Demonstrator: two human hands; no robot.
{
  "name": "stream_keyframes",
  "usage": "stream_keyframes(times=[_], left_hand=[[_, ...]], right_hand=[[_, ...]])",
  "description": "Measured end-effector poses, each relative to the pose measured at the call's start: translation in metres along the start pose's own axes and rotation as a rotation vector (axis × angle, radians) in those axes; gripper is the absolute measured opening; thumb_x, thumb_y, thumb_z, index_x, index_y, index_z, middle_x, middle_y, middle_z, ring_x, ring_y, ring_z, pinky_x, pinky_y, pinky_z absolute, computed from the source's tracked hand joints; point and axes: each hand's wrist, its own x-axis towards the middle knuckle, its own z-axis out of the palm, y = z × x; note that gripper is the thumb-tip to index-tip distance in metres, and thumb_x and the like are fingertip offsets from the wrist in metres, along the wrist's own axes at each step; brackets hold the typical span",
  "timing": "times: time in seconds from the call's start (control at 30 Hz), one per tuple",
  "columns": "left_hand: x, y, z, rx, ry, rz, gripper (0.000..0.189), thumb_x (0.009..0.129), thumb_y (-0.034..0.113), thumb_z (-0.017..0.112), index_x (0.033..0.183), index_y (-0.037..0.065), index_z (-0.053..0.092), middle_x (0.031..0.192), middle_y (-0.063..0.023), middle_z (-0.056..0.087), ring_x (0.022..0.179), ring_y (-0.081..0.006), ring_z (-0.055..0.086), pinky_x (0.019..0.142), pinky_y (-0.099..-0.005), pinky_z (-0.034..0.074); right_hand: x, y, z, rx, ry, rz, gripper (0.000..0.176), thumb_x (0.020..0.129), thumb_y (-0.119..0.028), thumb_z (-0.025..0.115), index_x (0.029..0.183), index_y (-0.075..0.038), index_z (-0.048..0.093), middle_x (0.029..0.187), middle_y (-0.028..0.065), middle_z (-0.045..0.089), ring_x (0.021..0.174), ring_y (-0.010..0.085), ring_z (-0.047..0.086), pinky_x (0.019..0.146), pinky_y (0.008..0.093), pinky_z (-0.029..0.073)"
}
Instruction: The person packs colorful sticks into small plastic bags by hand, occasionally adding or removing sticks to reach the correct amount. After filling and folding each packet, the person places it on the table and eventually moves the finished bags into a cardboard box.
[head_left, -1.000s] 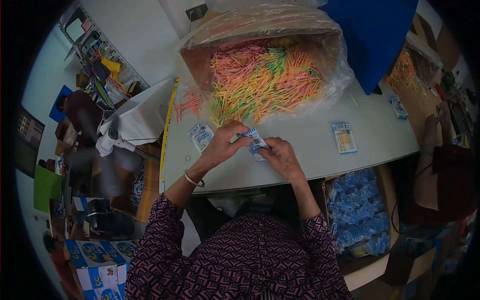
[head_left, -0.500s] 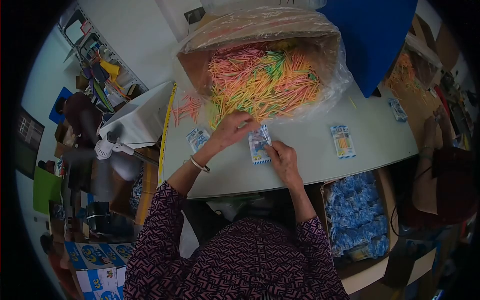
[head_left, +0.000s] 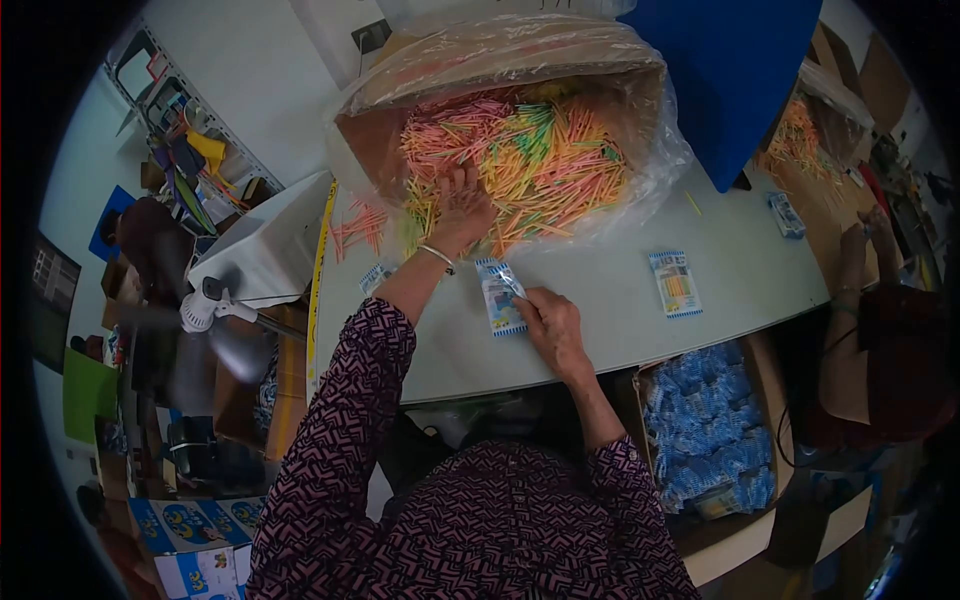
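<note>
My left hand [head_left: 465,210] lies over the pile of thin coloured sticks [head_left: 560,170] at the mouth of a plastic-lined box [head_left: 375,150]. Its fingers are spread, touching the sticks. In my right hand [head_left: 553,322], the edge of a blue and white packet [head_left: 502,300] is pinched between thumb and fingers, near the front of the table. A similar packet [head_left: 372,279] is partly hidden behind my left forearm. Another packet [head_left: 676,284], with coloured sticks showing in it, lies flat to the right.
Loose pink sticks [head_left: 358,228] lie left of the box. Below the table [head_left: 620,335] at the right, a carton holds many blue packets [head_left: 708,425]. A co-worker's arm [head_left: 850,330] is at the far right. A small fan [head_left: 205,305] stands left.
My left hand has left the packet's top and reached forward into the sticks, its fingers spreading. My right hand still holds the packet, a little further left in view; the whole view has shifted slightly.
</note>
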Motion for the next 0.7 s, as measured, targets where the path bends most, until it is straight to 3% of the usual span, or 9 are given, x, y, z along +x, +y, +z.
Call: stream_keyframes(times=[0.1,0.17,0.2,0.27,0.37,0.5,0.57,0.7], left_hand=[[0.002,0.000,-0.002,-0.040,-0.064,0.005,0.039,0.080,0.031,0.048,0.102,0.001,0.057,0.125,-0.0178,0.040,0.107,-0.0313,0.038,0.086,-0.0482,0.029],[0.002,-0.005,0.024,0.063,0.237,0.043,0.026,0.079,0.019,0.043,0.094,0.000,0.051,0.097,-0.0143,0.045,0.088,-0.0233,0.040,0.082,-0.0446,0.030],[0.003,-0.006,0.026,0.063,0.243,0.046,0.026,0.079,0.019,0.043,0.094,0.000,0.051,0.097,-0.0143,0.045,0.088,-0.0233,0.040,0.082,-0.0446,0.030],[0.006,-0.007,0.030,-0.068,0.473,0.006,0.022,0.079,0.018,0.043,0.094,0.002,0.049,0.092,-0.0115,0.045,0.089,-0.0227,0.041,0.076,-0.0416,0.031],[0.011,-0.016,0.039,-0.089,0.528,-0.007,0.018,0.079,0.018,0.043,0.091,0.005,0.048,0.089,-0.0081,0.045,0.088,-0.0219,0.041,0.072,-0.0390,0.029],[0.008,-0.020,0.036,-0.150,0.370,-0.024,0.015,0.079,0.018,0.043,0.089,0.008,0.047,0.089,-0.0066,0.045,0.088,-0.0207,0.041,0.072,-0.0393,0.029],[0.002,-0.020,0.011,-0.122,0.117,-0.071,0.013,0.080,0.020,0.044,0.089,0.010,0.047,0.090,-0.0059,0.045,0.089,-0.0203,0.041,0.073,-0.0411,0.028],[0.015,-0.042,0.055,-0.202,0.178,0.013,0.016,0.082,0.023,0.045,0.093,0.011,0.048,0.093,-0.0067,0.050,0.095,-0.0226,0.044,0.077,-0.0441,0.028]], right_hand=[[-0.001,0.000,0.001,0.004,0.009,-0.012,0.010,0.080,-0.007,0.061,0.076,0.000,0.054,0.071,0.0168,0.055,0.066,0.0369,0.054,0.055,0.0422,0.042],[0.000,-0.002,-0.002,-0.038,-0.017,0.008,0.008,0.080,-0.007,0.061,0.078,-0.001,0.056,0.072,0.0163,0.056,0.067,0.0363,0.055,0.056,0.0419,0.043],[-0.001,-0.001,-0.001,-0.041,-0.012,0.006,0.008,0.080,-0.007,0.061,0.078,-0.001,0.056,0.072,0.0163,0.056,0.067,0.0363,0.055,0.056,0.0419,0.043],[-0.001,0.003,0.002,0.005,0.002,-0.032,0.006,0.080,-0.007,0.061,0.081,-0.002,0.058,0.074,0.0157,0.058,0.068,0.0353,0.056,0.057,0.0410,0.044],[-0.001,0.003,0.001,-0.011,0.004,-0.017,0.007,0.080,-0.008,0.061,0.084,-0.003,0.059,0.075,0.0149,0.059,0.068,0.0344,0.057,0.057,0.0403,0.045],[-0.002,0.000,-0.001,0.023,0.017,-0.002,0.007,0.081,-0.009,0.061,0.083,-0.002,0.059,0.074,0.0151,0.059,0.065,0.0346,0.057,0.056,0.0400,0.044],[-0.001,0.005,0.001,0.060,0.031,0.051,0.012,0.083,-0.010,0.062,0.078,0.001,0.058,0.060,0.0128,0.051,0.051,0.0172,0.048,0.050,0.0296,0.039],[0.000,0.016,-0.002,0.207,0.027,0.112,0.016,0.085,-0.011,0.060,0.076,0.002,0.057,0.056,0.0028,0.047,0.054,0.0067,0.041,0.049,0.0250,0.036]])
